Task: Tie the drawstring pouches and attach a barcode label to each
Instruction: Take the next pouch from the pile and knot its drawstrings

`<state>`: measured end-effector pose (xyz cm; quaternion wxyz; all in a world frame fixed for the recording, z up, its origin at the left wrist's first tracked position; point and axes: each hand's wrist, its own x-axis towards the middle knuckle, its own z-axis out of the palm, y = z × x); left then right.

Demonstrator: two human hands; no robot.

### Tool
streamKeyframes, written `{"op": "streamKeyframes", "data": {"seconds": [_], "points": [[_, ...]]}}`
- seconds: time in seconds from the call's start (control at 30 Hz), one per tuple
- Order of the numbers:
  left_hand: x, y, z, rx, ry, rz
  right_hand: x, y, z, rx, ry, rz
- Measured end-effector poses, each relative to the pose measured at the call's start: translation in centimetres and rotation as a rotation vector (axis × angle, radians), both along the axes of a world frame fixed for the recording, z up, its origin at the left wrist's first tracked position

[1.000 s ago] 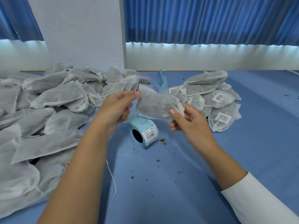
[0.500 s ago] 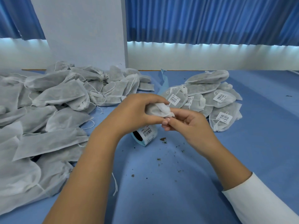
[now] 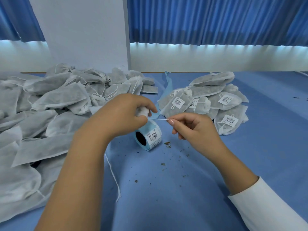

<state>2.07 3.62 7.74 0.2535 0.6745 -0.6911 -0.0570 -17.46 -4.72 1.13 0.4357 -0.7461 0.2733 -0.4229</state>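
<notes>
My left hand (image 3: pixel 124 112) grips the gathered white neck of a grey drawstring pouch (image 3: pixel 142 112); the pouch body is hidden under the hand. My right hand (image 3: pixel 193 127) pinches the pouch's thin white drawstring (image 3: pixel 160 119) and holds it stretched taut to the right. Just below both hands a roll of barcode labels (image 3: pixel 150 137) on blue backing lies on the blue table (image 3: pixel 166 189). A large heap of grey pouches without labels (image 3: pixel 55 100) fills the left side. A smaller pile of pouches carrying barcode labels (image 3: pixel 213 100) sits at the right.
Dark crumbs (image 3: pixel 167 144) are scattered on the table near the roll. A loose white string (image 3: pixel 113 174) lies by my left forearm. A white pillar (image 3: pixel 83 32) and blue curtains (image 3: pixel 216 19) stand behind the table's far edge.
The flat pouch held between both hands got bunched into my left hand. My right hand moved right, drawing the string out taut.
</notes>
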Motion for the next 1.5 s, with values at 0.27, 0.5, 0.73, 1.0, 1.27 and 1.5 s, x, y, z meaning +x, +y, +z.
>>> {"op": "streamKeyframes", "data": {"seconds": [0.27, 0.5, 0.73, 1.0, 1.27, 1.5], "points": [[-1.3, -0.5, -0.6, 0.199, 0.321, -0.164, -0.3, 0.2, 0.7, -0.103, -0.169, -0.188], [-1.7, -1.1, -1.3, 0.117, 0.641, -0.212, -0.2, -0.4, 0.6, -0.029, -0.222, -0.284], [-2.4, -2.2, -1.7, 0.049, 1.020, -0.034, 0.9, 0.8, -0.5, -0.340, 0.118, -0.159], [-1.2, -1.5, -1.6, 0.187, 0.624, -0.054, -0.1, 0.2, 0.0, -0.584, 0.119, -0.194], [-2.2, -1.3, -1.6, 0.333, 0.618, -0.225, -0.1, 0.4, 0.7, -0.117, -0.044, -0.192], [-1.9, -1.7, -1.7, 0.256, 0.758, -0.142, 0.5, 0.1, 0.0, 0.160, 0.010, -0.228]]}}
